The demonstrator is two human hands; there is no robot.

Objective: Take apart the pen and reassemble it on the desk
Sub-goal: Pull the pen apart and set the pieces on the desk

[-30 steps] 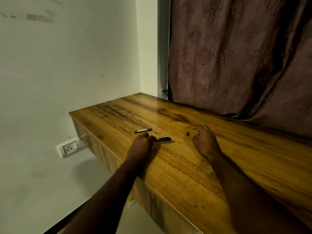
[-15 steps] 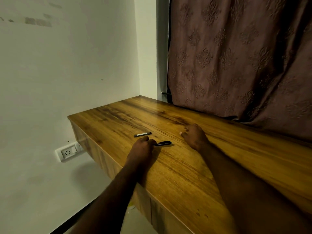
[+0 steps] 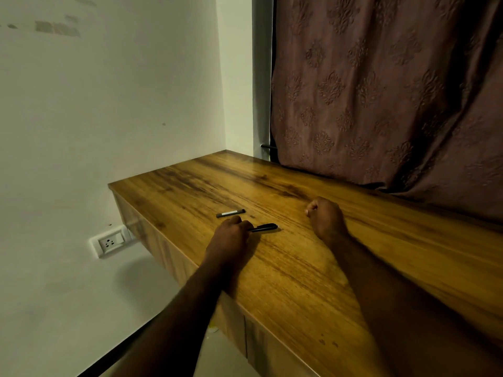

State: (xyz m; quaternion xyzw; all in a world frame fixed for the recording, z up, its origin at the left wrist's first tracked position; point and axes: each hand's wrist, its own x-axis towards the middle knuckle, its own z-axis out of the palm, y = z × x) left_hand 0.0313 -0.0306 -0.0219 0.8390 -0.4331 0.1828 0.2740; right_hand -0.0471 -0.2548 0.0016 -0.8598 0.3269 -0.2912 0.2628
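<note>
We cannot see what the curled right hand (image 3: 325,216) encloses: its fingers fold inward and whatever lies within them is hidden from us. The fingertips of the left hand (image 3: 227,235) cover the near end of the slim black pen piece (image 3: 265,228), so we cannot tell whether they pinch it or merely rest on it. The pale band on the short dark grey pen barrel (image 3: 230,213) is too small for us to read. Both forearms run out of the lower edge. The glossy brown wooden desk (image 3: 299,268) is cut off at right and bottom, and the embossed mauve curtain (image 3: 381,91) at top and right.
</note>
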